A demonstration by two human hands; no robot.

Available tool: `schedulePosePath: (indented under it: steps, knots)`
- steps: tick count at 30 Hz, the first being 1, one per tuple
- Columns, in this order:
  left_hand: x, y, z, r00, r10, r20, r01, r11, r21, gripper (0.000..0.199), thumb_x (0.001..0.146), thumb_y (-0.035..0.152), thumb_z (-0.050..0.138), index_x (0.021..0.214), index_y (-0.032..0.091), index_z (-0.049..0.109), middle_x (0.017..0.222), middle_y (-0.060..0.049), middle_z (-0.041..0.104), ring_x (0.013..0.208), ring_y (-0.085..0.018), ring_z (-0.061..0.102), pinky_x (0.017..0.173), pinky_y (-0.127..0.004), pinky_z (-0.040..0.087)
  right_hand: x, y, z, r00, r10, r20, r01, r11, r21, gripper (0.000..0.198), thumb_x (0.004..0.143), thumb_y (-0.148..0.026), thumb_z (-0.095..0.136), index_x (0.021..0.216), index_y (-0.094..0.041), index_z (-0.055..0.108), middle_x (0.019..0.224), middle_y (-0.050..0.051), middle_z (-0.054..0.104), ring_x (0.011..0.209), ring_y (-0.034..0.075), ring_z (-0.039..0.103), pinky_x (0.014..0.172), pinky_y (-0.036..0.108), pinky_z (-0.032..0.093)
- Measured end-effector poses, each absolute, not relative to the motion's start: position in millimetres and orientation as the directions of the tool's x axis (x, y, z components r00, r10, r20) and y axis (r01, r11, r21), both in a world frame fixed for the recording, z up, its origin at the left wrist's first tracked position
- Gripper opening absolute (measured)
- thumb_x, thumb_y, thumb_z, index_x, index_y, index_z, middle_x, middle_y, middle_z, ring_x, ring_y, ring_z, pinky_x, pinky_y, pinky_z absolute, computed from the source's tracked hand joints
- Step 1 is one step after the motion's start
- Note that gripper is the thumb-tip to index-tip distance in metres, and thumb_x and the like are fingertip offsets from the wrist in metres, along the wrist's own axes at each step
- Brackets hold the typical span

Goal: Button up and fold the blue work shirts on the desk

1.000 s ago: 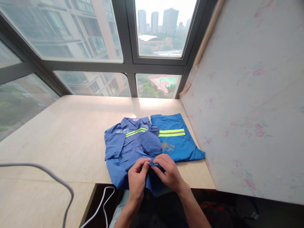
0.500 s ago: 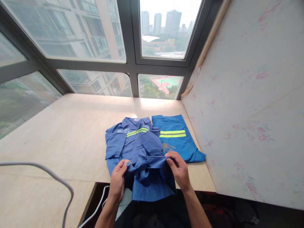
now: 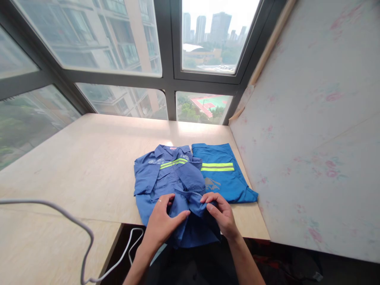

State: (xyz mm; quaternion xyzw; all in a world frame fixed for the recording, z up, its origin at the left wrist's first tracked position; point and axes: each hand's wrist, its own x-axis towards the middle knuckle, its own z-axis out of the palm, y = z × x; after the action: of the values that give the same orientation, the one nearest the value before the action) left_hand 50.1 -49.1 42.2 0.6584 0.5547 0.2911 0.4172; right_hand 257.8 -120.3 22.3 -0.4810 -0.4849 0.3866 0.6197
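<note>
A blue button-up work shirt [image 3: 166, 178] with a collar and a yellow-green reflective stripe lies front up, its sleeves folded in over the front. Its lower part hangs over the near edge of the wooden surface. My left hand [image 3: 163, 223] is over the lower front, thumb stretched out and apart from the curled fingers, which touch the cloth. At the right side of the hem my right hand [image 3: 224, 215] pinches the shirt's edge between thumb and fingers. Some of the cloth between and under my hands is hidden.
A folded brighter blue garment [image 3: 225, 184] with a reflective stripe lies to the right, partly under the shirt. A grey cable [image 3: 68, 219] loops at the left, with a thinner white cable [image 3: 130, 241] near the dark gap. A flowered wall [image 3: 311, 138] bounds the right.
My left hand has let go of the buttoned edge and moved right and slightly forward over the shirt, thumb spread. My right hand stays at the hem. The view has shifted slightly.
</note>
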Motion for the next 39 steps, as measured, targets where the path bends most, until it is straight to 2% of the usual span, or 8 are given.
schedulePosePath:
  steps: [6,14,18,20,23,29,33,39]
  knots:
    - [66,-54,26,0.202,0.963,0.179,0.675,-0.269,0.687,0.058,0.075,0.042,0.073,0.128,0.020,0.064,0.125,-0.016,0.063,0.118,-0.036,0.058,0.100,-0.054,0.047,257,-127,21,0.178,0.958,0.226,-0.035,0.235,-0.971,0.012,0.086,-0.033,0.059,0.089,-0.022,0.061,0.084,0.004,0.059,0.082,0.021,0.058,0.077,0.035,0.050]
    - [64,-51,27,0.355,0.905,0.234,0.506,-0.396,0.766,0.019,0.089,0.033,0.062,0.097,0.026,0.077,0.090,-0.007,0.076,0.087,-0.025,0.068,0.085,-0.039,0.053,267,-120,19,0.373,0.909,0.186,0.249,0.095,-0.964,0.017,0.075,-0.014,0.050,0.083,-0.021,0.063,0.070,-0.001,0.057,0.067,0.016,0.055,0.064,0.026,0.048]
    - [68,-54,39,0.326,0.900,0.289,0.469,-0.419,0.778,0.014,0.086,0.032,0.065,0.083,0.024,0.075,0.086,-0.007,0.073,0.086,-0.023,0.067,0.081,-0.035,0.053,263,-118,28,0.230,0.939,0.254,0.490,0.114,-0.864,0.030,0.080,-0.010,0.048,0.098,-0.022,0.069,0.093,0.005,0.071,0.093,0.022,0.065,0.091,0.040,0.051]
    - [72,-55,42,0.302,0.900,0.315,0.460,-0.427,0.778,0.013,0.085,0.031,0.065,0.079,0.023,0.074,0.091,-0.008,0.073,0.090,-0.023,0.068,0.083,-0.035,0.053,256,-118,35,0.150,0.941,0.302,0.616,0.150,-0.774,0.031,0.087,-0.011,0.051,0.108,-0.025,0.069,0.110,0.006,0.072,0.111,0.026,0.062,0.108,0.054,0.037]
    - [75,-57,41,0.332,0.886,0.323,0.424,-0.446,0.789,0.012,0.086,0.029,0.064,0.079,0.022,0.072,0.092,-0.007,0.075,0.089,-0.022,0.069,0.084,-0.035,0.054,245,-118,46,0.086,0.937,0.339,0.727,0.173,-0.664,0.028,0.093,-0.021,0.061,0.119,-0.028,0.067,0.122,0.007,0.069,0.122,0.029,0.057,0.114,0.063,0.026]
    - [75,-60,40,0.352,0.887,0.300,0.374,-0.427,0.823,0.015,0.088,0.029,0.060,0.088,0.023,0.074,0.092,-0.007,0.077,0.086,-0.023,0.071,0.082,-0.036,0.055,239,-111,47,0.015,0.921,0.388,0.681,0.275,-0.679,0.030,0.096,-0.021,0.057,0.122,-0.030,0.068,0.113,0.008,0.069,0.105,0.024,0.063,0.090,0.041,0.053]
    - [73,-61,42,0.342,0.899,0.273,0.355,-0.393,0.848,0.013,0.086,0.031,0.063,0.086,0.024,0.075,0.090,-0.007,0.077,0.086,-0.023,0.071,0.082,-0.035,0.055,244,-108,38,0.025,0.931,0.363,0.651,0.261,-0.713,0.018,0.095,-0.023,0.060,0.105,-0.027,0.075,0.092,0.006,0.070,0.088,0.021,0.063,0.078,0.036,0.053]
    - [75,-62,49,0.325,0.940,0.109,0.218,-0.186,0.958,0.016,0.085,0.034,0.067,0.081,0.022,0.077,0.087,-0.005,0.077,0.083,-0.022,0.071,0.081,-0.032,0.055,248,-111,36,0.076,0.952,0.298,0.444,0.235,-0.865,0.015,0.094,-0.028,0.063,0.090,-0.023,0.076,0.086,0.005,0.070,0.084,0.019,0.065,0.076,0.032,0.053]
